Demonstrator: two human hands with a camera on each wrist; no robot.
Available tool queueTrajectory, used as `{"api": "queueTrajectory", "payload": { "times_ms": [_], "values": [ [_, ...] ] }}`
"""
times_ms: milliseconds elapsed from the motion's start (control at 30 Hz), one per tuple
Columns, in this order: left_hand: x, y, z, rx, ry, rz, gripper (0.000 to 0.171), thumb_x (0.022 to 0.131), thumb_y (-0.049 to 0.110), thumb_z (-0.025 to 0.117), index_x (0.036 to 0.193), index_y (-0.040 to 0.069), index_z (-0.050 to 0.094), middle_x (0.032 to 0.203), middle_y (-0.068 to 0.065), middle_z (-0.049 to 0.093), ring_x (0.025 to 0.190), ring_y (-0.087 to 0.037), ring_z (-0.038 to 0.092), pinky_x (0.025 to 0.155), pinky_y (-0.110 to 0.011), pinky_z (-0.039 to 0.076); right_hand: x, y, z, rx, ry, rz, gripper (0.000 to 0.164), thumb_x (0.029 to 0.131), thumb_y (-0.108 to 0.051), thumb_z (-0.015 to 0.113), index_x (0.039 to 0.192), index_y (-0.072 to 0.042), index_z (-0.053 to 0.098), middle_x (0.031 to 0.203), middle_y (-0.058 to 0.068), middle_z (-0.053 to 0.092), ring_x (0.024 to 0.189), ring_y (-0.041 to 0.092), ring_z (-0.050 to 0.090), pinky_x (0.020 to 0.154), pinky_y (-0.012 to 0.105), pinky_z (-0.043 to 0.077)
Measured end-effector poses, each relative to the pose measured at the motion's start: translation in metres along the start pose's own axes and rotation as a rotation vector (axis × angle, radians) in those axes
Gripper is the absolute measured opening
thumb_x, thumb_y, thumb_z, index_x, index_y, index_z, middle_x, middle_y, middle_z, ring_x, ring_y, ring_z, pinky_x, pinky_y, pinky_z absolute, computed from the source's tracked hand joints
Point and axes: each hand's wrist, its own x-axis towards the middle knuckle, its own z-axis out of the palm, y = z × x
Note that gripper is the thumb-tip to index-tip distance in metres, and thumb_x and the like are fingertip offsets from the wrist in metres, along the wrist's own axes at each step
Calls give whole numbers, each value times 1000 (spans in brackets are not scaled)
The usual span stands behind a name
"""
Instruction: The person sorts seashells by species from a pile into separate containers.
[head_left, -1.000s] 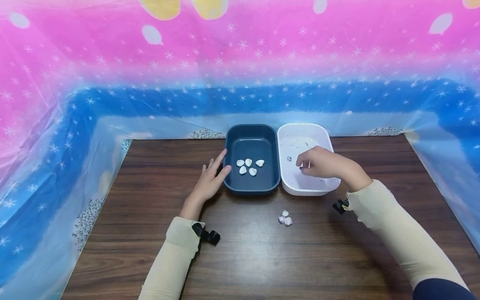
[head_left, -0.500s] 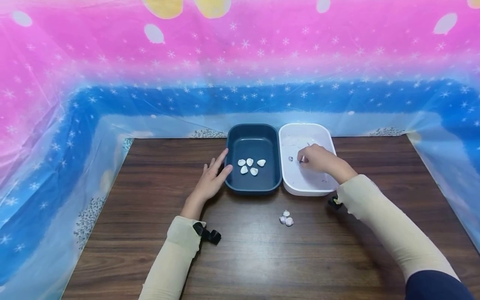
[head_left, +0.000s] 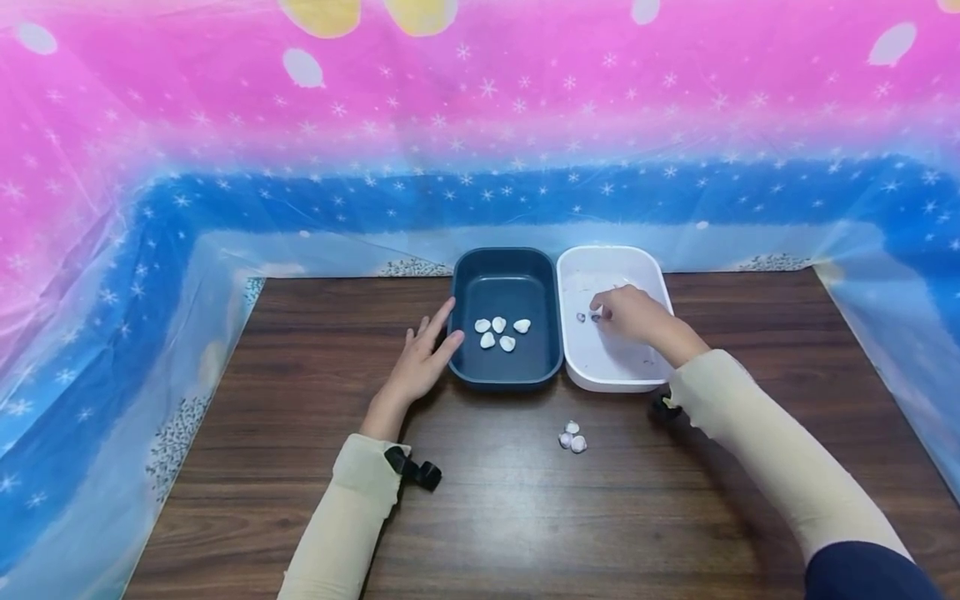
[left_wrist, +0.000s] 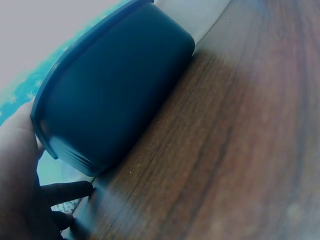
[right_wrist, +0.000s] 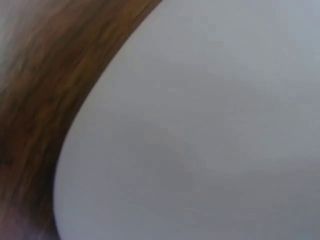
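Note:
My left hand point(head_left: 420, 360) rests against the left side of a dark blue tray point(head_left: 506, 379), fingers spread, the thumb over its rim. Several white seashells point(head_left: 507, 342) lie inside that tray. In the left wrist view, the fingers point(left_wrist: 67, 192) lie beside the tray's outer wall. My right hand point(head_left: 637, 317) reaches down into the white tray point(head_left: 611, 385), its fingers curled and pinching a small purplish seashell point(head_left: 596, 317) close over the tray floor. A similar shell point(head_left: 581, 317) lies just left of it. The right wrist view holds only the white tray's wall and the tabletop.
Three pale pinkish shells point(head_left: 572, 437) sit in a cluster on the wooden table point(head_left: 495, 517) in front of the trays, which stand side by side near the back edge. A patterned curtain point(head_left: 480, 192) hangs behind and along both sides.
My right hand has moved slightly left and farther back inside the white tray, bringing the small shell beside the other one. My left hand stays against the blue tray.

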Motion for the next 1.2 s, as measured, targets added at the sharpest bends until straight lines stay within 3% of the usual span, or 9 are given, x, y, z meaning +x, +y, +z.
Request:
{"api": "queueTrajectory", "payload": {
  "times_ms": [200,467,667,833,933,1200],
  "values": [
    [0,2,0,2,-5,7,71,109,63,39,171,36,17,175,-3,22,161,-43,5,127,-61,-8,-23,-17,-7,-47,51,-63,29,96,-2,74,124,0,74,107,16,76,100,33,71,91,51,57],
    [0,6,-2,-6,0,2,69,110,57,42,171,34,19,174,-6,24,161,-44,6,127,-60,-8,-71,-61,-17,-76,143,-218,23,95,-8,78,117,-3,78,106,12,77,93,27,73,84,48,60],
    [-1,4,-1,-7,0,3,69,111,57,42,171,32,19,174,-6,24,161,-44,6,127,-60,-8,-100,-78,-13,-87,186,-328,11,93,-8,79,104,-7,79,94,3,75,79,16,68,72,39,57],
    [-1,3,0,-6,-3,4,68,111,57,42,171,33,19,174,-6,24,161,-44,6,127,-60,-8,-116,-83,9,-80,124,-374,5,92,-13,82,93,-15,77,82,-9,69,71,5,60,65,32,54],
    [0,2,0,-8,-10,8,69,111,57,42,171,32,19,174,-7,23,161,-44,6,127,-61,-8,-122,-83,26,-82,68,-386,13,91,-17,83,83,-19,73,75,-14,63,66,3,56,62,30,52],
    [0,2,0,-10,-4,5,68,111,56,42,171,34,18,174,-6,23,161,-43,5,127,-60,-9,-124,-81,56,-86,-12,-317,27,91,-26,84,73,-19,64,64,-11,48,56,6,41,50,26,37]
  ]
}}
